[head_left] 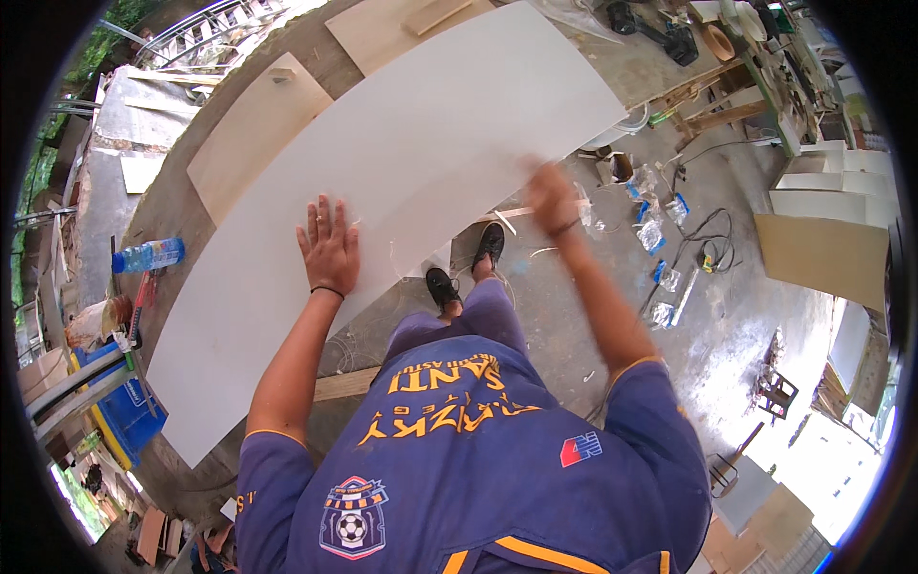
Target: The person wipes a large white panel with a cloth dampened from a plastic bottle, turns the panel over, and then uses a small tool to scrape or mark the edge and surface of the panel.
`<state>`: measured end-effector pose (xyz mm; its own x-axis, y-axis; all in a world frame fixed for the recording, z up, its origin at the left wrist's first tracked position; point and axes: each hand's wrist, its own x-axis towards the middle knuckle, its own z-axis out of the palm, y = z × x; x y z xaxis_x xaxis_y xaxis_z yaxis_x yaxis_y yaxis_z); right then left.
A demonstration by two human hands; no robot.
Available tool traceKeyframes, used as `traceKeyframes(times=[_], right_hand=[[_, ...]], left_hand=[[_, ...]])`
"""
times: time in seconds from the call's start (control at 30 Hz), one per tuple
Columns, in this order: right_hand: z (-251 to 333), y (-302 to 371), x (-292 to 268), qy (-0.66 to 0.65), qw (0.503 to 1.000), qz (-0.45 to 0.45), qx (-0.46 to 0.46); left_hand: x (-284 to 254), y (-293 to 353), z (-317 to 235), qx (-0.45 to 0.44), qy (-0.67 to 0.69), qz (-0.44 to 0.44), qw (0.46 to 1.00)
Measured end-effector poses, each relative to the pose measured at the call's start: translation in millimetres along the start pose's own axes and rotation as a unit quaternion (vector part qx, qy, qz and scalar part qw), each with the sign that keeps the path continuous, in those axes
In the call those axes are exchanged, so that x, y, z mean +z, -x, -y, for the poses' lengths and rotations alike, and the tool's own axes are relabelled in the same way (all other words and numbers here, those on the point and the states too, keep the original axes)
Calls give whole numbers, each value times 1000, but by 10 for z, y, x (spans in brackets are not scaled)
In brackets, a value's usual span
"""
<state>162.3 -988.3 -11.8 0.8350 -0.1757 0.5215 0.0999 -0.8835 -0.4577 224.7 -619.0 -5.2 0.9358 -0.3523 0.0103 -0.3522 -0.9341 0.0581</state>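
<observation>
White panel: a long, smooth white panel (pixel 459 105) stretches from the lower left to the upper right, bowed by the fisheye view, lying across a grey-brown surface (pixel 639 78) in front of the person.
Left hand: the left hand (pixel 330 251) lies palm down on the panel near its close edge, fingers spread, a dark band (pixel 327 291) round the wrist.
Left grip: opened out flat, with nothing held in it.
Right hand: the right hand (pixel 553 196) is at the panel's near edge, farther right, blurred by motion.
Right grip: the fingers look bent, but blur hides how far they close; whether they hold anything or touch the panel, I cannot tell.
Beyond the panel: a cream board (pixel 256 139) carries a small block (pixel 282 74); a dark power tool (pixel 677 43) lies at the upper right.
Left side: a clear bottle (pixel 148 255) with a blue label is near the panel's edge, and a blue container (pixel 132 418) is lower down.
Floor: dark shoes (pixel 443 287) show below the near edge; clear-and-blue plastic packets (pixel 650 236) and a dark cable (pixel 712 244) lie to the right.
</observation>
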Motion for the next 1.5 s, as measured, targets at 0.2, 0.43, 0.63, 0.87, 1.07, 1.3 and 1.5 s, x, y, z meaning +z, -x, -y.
traceKeyframes(times=[0.2, 0.43, 0.63, 0.87, 1.07, 1.3, 1.5], right_hand=[[-1434, -286, -470, 276, 956, 93, 41], [1561, 1175, 598, -37, 964, 260, -29], [-145, 159, -10, -10, 999, 30, -36], [-932, -45, -205, 226, 969, 98, 13], [1582, 871, 422, -47, 962, 264, -53], [-1027, -177, -273, 114, 985, -27, 125], [-1349, -135, -76, 253, 957, -60, 131]], left_hand=[[42, -96, -105, 27, 17, -3, 999], [-18, -39, -106, 13, 12, 16, 1000], [23, -32, -43, 20, 24, 7, 999], [0, -39, -47, 33, 22, -1, 999], [29, -19, -36, 19, 18, 24, 999], [-40, -56, -77, 26, 13, 5, 1000], [-6, -49, -50, 22, 8, 23, 999]])
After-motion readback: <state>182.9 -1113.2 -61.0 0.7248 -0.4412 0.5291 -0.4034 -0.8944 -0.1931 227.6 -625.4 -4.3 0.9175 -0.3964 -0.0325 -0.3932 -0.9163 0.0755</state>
